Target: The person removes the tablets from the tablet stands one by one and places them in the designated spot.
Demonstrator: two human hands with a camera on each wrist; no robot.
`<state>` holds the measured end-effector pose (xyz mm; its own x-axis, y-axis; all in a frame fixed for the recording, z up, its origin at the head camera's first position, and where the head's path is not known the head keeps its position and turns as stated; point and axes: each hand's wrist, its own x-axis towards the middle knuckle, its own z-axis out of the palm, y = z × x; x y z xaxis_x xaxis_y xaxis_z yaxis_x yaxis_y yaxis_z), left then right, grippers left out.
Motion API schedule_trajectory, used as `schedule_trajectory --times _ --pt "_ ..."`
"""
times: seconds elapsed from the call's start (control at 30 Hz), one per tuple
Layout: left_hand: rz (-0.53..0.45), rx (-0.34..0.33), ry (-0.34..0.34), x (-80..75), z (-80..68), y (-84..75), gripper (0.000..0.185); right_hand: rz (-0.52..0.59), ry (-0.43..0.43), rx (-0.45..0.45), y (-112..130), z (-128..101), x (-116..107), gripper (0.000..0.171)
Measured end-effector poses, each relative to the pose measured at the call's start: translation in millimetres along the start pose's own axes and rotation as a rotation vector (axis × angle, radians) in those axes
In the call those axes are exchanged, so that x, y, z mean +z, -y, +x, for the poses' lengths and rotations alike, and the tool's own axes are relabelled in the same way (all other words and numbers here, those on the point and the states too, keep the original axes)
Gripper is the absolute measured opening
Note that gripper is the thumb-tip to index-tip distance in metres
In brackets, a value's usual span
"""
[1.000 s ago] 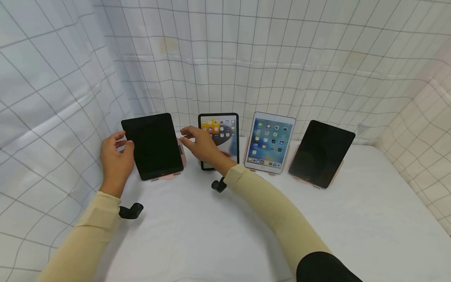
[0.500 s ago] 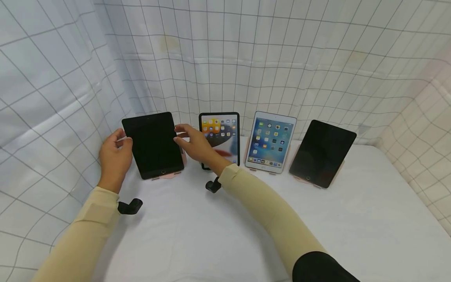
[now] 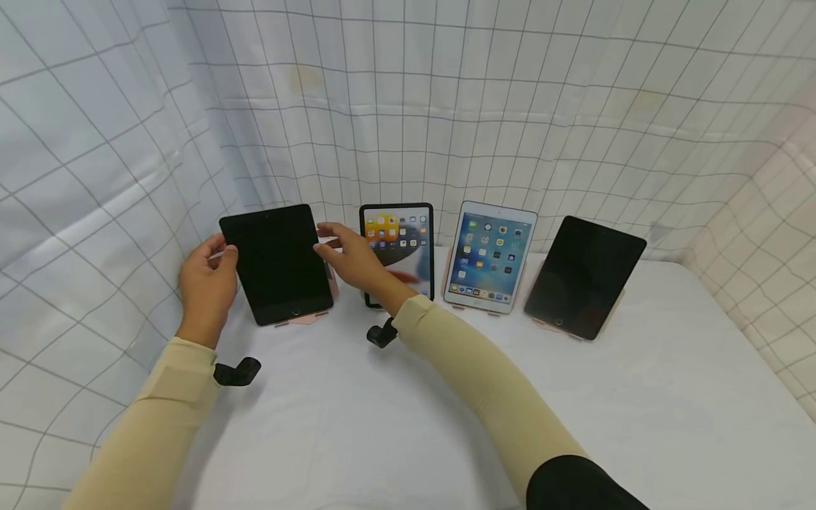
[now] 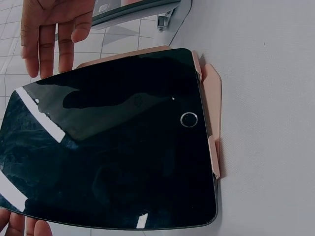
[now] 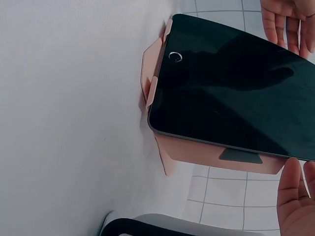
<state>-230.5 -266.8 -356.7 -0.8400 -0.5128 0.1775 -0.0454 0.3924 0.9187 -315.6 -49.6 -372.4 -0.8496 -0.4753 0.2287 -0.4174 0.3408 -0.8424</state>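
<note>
The head view looks forward and down over the whole table (image 3: pixel 408 425). Both wrist views sit close, sharing the dark tablet (image 4: pixel 113 147) from opposite sides.

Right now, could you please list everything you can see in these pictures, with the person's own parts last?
Dark-screen tablet: one, black, far left of the row, on a pink stand.
Lit tablet, black frame: one, second from the left, partly behind the right hand.
Lit tablet, white frame: one, third from the left.
Dark tablet: one, black, far right, on a pink stand.
Table: one, white.
Grid curtain: white with dark lines, behind and at the sides.
Left hand: at the left edge of the dark-screen tablet.
Right hand: at that tablet's right edge.
Sleeves: two, beige.
</note>
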Motion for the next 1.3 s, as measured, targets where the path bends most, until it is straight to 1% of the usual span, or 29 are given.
schedule_trajectory --times 0.07,0.3,0.43,0.6,0.8,0.93,1.1,1.3 --pt "-0.006 -0.002 -0.01 0.1 0.3 0.7 0.047 -0.003 -0.001 0.002 0.7 0.0 0.4 0.047" --pt "-0.04 0.029 -0.065 0.8 -1.0 0.7 0.04 0.008 0.0 0.003 3.8 -1.2 1.5 0.044" --pt "-0.053 0.013 -0.08 1.0 -2.0 0.4 0.038 0.025 -0.007 -0.002 4.5 -1.3 2.4 0.042" --pt "-0.068 0.005 -0.089 1.5 -2.7 0.5 0.039 0.031 -0.031 -0.021 5.2 -1.9 2.6 0.039" --pt "-0.077 0.037 -0.111 3.3 -3.6 2.3 0.038 0.047 -0.051 -0.042 4.5 -2.9 3.6 0.036" --pt "-0.059 0.039 -0.122 3.1 -5.2 2.2 0.039 0.042 -0.067 -0.055 4.5 -2.8 4.2 0.033" --pt "-0.052 0.041 -0.13 1.9 -7.0 1.4 0.037 0.042 -0.082 -0.041 5.4 -2.3 5.5 0.03" --pt "-0.073 0.045 -0.128 1.4 -8.9 1.8 0.033 0.037 -0.109 -0.035 6.2 -2.5 7.4 0.026"
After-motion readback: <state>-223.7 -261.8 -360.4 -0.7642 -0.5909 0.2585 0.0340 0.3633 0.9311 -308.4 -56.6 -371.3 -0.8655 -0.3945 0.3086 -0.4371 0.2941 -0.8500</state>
